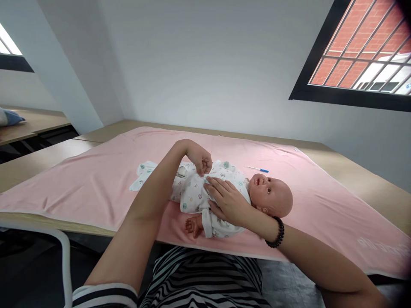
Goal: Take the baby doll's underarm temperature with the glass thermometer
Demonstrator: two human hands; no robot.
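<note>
A bald baby doll [271, 194] lies on its back on a pink blanket [96, 184], its head to the right. It wears a white shirt [195, 196] printed with small coloured figures. My left hand [199, 158] is bent down over the middle of the shirt with its fingers curled in a pinch; what they hold, if anything, is hidden. Flat across the doll's chest lies my right hand [229, 203], fingers stretched out on the cloth. The doll's near hand [193, 226] sticks out of its sleeve. My left forearm covers part of the legs.
A thin white stick with a blue end [263, 170], perhaps a thermometer, lies beyond the doll's head. White printed cloth [143, 176] spreads at its leg end. The wooden table [324, 160] meets a wall behind. A white curved bar [66, 256] stands at the near left.
</note>
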